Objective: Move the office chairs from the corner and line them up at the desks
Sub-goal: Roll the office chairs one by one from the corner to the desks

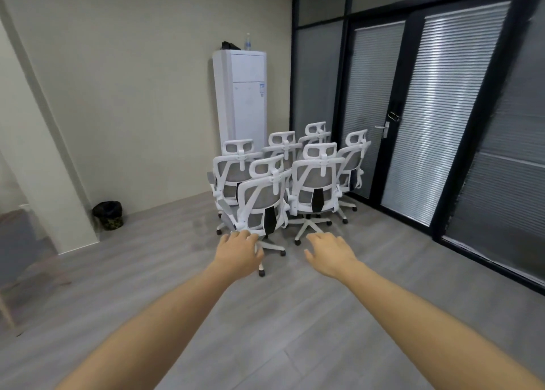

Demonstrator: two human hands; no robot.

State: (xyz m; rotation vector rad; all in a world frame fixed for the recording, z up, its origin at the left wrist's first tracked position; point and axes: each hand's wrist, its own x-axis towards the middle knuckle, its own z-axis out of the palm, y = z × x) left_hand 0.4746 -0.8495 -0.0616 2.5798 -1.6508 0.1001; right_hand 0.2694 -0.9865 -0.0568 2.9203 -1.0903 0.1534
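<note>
Several white-framed office chairs with grey mesh backs stand bunched in the far corner, backs toward me. The nearest chair (262,200) is front left, and a second chair (317,183) stands to its right. Both my arms reach forward. My left hand (239,252) hovers short of the nearest chair, fingers relaxed and holding nothing. My right hand (330,252) is spread with straight fingers, also empty, below the second chair's wheeled base. Neither hand touches a chair.
A tall white air-conditioner unit (241,100) stands behind the chairs, a bottle on top. Dark-framed glass doors with blinds (413,118) line the right wall. A black bin (108,215) sits by the left wall. Grey wood floor (265,316) stretches toward me.
</note>
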